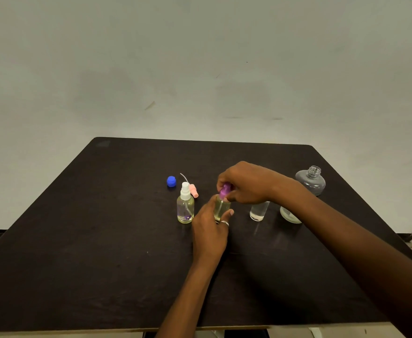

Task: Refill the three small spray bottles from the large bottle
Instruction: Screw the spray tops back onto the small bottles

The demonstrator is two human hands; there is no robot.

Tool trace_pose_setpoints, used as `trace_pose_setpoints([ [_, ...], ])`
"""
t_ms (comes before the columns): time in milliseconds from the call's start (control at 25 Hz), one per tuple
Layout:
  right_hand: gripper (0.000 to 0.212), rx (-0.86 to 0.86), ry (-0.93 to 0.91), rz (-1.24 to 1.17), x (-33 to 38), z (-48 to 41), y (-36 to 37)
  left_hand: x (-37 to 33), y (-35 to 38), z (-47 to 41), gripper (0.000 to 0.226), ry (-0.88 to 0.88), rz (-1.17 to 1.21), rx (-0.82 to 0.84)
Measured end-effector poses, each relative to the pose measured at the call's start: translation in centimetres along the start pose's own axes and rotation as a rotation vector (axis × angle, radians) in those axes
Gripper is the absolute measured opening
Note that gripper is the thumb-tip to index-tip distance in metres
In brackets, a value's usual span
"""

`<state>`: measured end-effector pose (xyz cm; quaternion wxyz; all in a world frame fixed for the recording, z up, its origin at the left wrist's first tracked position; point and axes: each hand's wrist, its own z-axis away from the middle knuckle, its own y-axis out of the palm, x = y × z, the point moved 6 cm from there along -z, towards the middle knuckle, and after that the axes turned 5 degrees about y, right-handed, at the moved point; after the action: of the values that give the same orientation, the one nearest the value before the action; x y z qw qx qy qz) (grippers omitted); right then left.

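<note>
My left hand (210, 230) grips a small clear bottle of yellowish liquid (222, 208) standing on the black table (102, 240). My right hand (246, 182) pinches its purple spray cap (224, 190) on the neck. A second small bottle with a white spray cap (185, 207) stands upright just to the left, holding yellowish liquid. A third small clear bottle (258, 211) stands to the right, its top hidden behind my right hand. The large clear bottle (311, 180) stands uncapped at the back right.
A blue cap (171, 181) and a pink spray head with its tube (193, 190) lie behind the white-capped bottle. A pale round object (289, 214) sits half hidden under my right forearm. A plain wall rises behind the table.
</note>
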<state>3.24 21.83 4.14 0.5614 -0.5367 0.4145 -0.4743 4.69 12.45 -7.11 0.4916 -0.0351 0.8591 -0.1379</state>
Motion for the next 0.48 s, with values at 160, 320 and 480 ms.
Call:
trace_pose_setpoints([
  [160,0.019,-0.040,0.067,0.064,-0.21,-0.06,0.04,0.38,0.10,-0.09,0.026,-0.012,-0.016,0.000],
  [320,0.035,-0.105,0.103,0.179,-0.14,0.09,0.20,0.09,0.04,-0.10,0.030,-0.016,-0.010,-0.005],
  [480,0.041,-0.169,0.140,0.259,0.04,0.16,0.31,0.00,-0.14,-0.12,0.022,-0.030,-0.028,-0.022],
])
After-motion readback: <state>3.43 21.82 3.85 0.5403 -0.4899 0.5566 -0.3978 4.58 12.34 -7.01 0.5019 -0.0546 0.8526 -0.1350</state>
